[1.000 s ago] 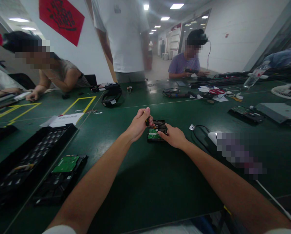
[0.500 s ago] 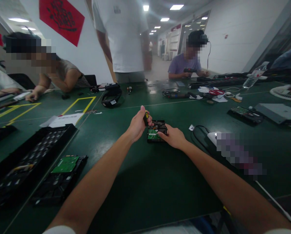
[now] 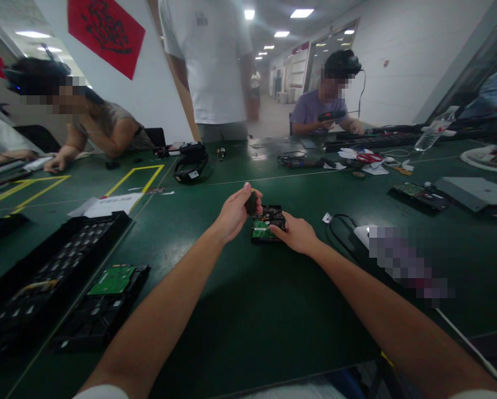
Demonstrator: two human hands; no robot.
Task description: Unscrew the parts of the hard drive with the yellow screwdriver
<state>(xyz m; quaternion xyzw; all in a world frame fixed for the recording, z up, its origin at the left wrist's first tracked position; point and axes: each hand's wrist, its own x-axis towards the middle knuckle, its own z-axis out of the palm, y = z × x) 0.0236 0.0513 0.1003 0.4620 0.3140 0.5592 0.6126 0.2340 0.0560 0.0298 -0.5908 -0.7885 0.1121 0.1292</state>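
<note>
A black hard drive (image 3: 269, 219) with a green circuit board facing up lies on the green table (image 3: 252, 310) in front of me. My left hand (image 3: 234, 213) is closed round the dark handle of a small screwdriver (image 3: 251, 203), held upright over the drive's left edge. My right hand (image 3: 298, 234) rests against the drive's right side, its fingers pressed on the casing to hold it.
A black tray (image 3: 44, 277) with drive parts and a green board (image 3: 112, 280) sits at my left. Cables and a white adapter (image 3: 363, 231) lie to the right. Other people sit and stand along the far edge, among tools, a water bottle (image 3: 434, 130) and a headset (image 3: 190, 160).
My left hand has turned the screwdriver handle in its fingers; the yellow mark seen half a second ago is out of sight. The right hand and the drive have stayed put.
</note>
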